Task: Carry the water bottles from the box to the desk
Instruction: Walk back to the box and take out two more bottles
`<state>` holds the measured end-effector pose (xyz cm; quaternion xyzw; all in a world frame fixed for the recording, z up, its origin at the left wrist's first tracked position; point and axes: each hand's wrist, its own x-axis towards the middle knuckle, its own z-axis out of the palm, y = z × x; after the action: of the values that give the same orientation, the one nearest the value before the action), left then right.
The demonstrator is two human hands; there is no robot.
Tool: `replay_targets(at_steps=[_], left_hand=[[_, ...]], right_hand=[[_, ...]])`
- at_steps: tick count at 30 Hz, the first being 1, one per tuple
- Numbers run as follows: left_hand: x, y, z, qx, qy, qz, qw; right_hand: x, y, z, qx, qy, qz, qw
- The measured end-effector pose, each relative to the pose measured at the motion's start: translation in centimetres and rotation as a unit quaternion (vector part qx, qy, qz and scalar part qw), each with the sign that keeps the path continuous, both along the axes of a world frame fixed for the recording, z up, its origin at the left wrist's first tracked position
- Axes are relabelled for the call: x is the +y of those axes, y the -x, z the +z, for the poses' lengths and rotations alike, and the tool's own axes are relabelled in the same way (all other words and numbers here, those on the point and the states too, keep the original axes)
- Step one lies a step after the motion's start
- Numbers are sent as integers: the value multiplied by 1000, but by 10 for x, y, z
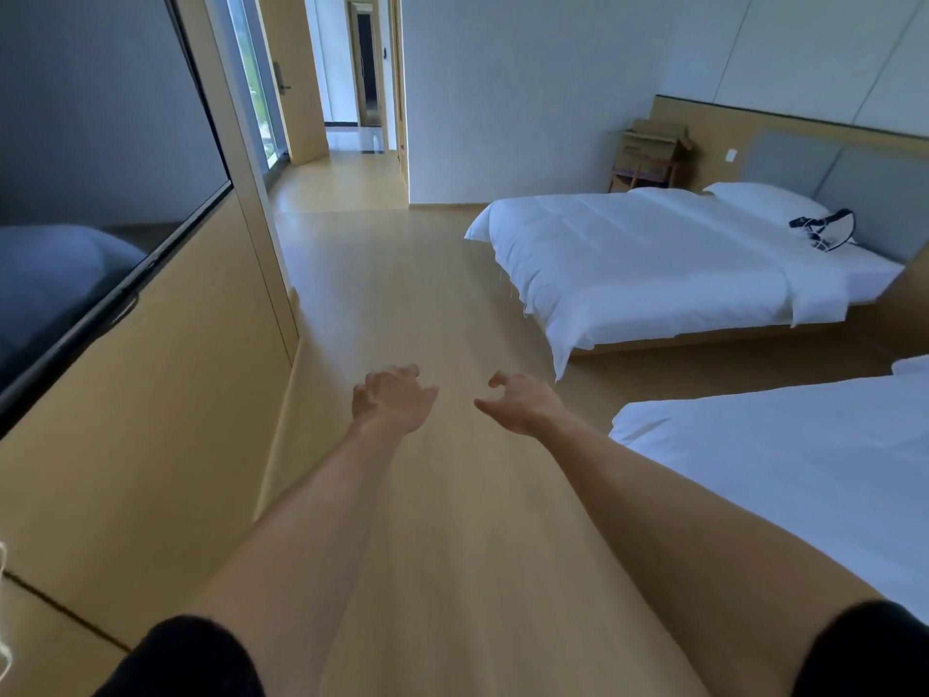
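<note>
Both arms reach forward over the wooden floor, and neither hand carries anything. The left hand has its fingers loosely curled, relaxed, around nothing; the right hand is likewise slack, fingers bent gently with the thumb apart, holding nothing.

No water bottle can be made out for certain. A cardboard box sits on a small stand in the far corner, beyond the far bed and beside its headboard, with flaps up; by my judgement this is the box the task means, though its contents are hidden from here. A small pale upright thing on the hallway floor could be a bottle, but it is too small to tell. The desk is not plainly in view.

The relation that matters: the box lies well ahead and to the right of both hands, well apart from them, across the open floor and past the foot of the far bed. The right hand is the nearer of the two, though only slightly. I judge this a walk toward the box with nothing in hand, so the next move calls for covering the room and rounding the bed before any reach
</note>
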<state>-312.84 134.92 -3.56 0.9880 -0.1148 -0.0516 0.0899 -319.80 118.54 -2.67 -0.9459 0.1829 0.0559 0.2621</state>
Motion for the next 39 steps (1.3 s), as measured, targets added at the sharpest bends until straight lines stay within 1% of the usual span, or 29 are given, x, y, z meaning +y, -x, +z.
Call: replay_targets(at_steps=[8, 14, 18, 22, 29, 39], left_hand=[[-34, -82, -3, 21, 5, -34, 999], [-69, -136, -9, 34, 5, -35, 999], [-97, -187, -12, 36, -6, -32, 999], [-133, -254, -9, 38, -11, -17, 999], [-206, -362, 4, 36, 17, 7, 999], [-250, -487, -6, 37, 16, 25, 999]], right_hand=[[-28, -76, -1, -2, 11, -24, 1000], [-67, -138, -16, 4, 8, -35, 999], [-100, -197, -24, 3, 5, -30, 1000], [-139, -263, -26, 13, 0, -16, 1000], [-213, -375, -16, 19, 4, 12, 1000], [-271, -504, -28, 13, -6, 19, 1000]])
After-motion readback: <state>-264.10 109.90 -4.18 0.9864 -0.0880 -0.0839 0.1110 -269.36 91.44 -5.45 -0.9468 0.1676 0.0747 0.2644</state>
